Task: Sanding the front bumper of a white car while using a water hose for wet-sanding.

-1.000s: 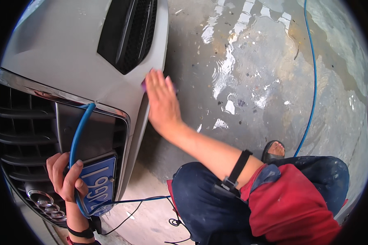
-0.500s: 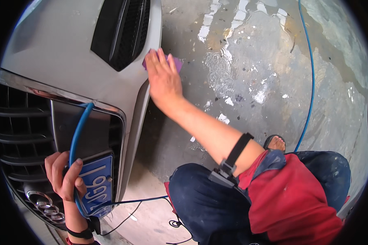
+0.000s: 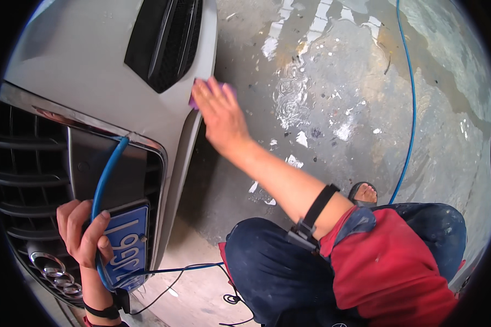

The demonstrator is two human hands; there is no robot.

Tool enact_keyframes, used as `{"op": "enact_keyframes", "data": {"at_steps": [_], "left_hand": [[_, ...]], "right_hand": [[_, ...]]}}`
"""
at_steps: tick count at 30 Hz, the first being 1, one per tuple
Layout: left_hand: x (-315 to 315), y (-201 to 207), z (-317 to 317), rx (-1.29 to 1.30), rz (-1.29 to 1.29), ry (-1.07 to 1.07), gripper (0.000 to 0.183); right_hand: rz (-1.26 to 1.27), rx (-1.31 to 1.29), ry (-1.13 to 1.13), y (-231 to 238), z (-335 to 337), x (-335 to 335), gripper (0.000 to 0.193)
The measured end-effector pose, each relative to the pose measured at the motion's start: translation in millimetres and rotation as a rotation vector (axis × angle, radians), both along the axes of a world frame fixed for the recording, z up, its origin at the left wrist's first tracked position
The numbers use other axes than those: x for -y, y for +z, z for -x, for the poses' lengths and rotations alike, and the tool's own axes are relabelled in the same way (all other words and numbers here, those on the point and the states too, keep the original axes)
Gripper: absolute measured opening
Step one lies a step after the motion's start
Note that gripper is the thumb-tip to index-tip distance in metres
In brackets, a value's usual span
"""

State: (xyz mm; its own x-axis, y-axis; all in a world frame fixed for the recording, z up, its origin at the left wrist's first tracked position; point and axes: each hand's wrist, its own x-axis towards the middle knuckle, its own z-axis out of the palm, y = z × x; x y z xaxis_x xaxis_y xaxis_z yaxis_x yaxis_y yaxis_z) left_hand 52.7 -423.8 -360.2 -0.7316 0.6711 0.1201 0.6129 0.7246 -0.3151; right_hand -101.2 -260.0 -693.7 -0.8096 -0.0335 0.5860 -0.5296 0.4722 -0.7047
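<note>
To the left of the right hand (image 3: 223, 120), the silver bumper (image 3: 166, 120) is a solid wall, with the purple pad (image 3: 193, 102) at its edge under the fingers. Right of this hand there is room above the wet floor (image 3: 333, 158) as far as the floor hose (image 3: 413, 98), well apart. Below it, a gap runs between bumper and knee (image 3: 251, 245), while the forearm (image 3: 278, 177) bars the lower right. The left hand (image 3: 84, 231) is hemmed in: grille (image 3: 30, 180) leftward, number plate (image 3: 128, 234) close on the right, the blue hose (image 3: 105, 177) rising through its grasp. Lower right of it, hose and black cord (image 3: 166, 290) cross the way kneeward.
</note>
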Motion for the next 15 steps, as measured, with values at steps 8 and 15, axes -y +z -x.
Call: {"op": "enact_keyframes", "data": {"at_steps": [8,15], "left_hand": [[-2,-4,4,-0.005,-0.016,-0.014,0.041],[-3,-2,2,-0.070,-0.037,0.026,0.043]], "right_hand": [[0.059,0.132,-0.027,4,-17,6,0.064],[-0.108,0.077,-0.118,4,4,-4,0.063]]}}
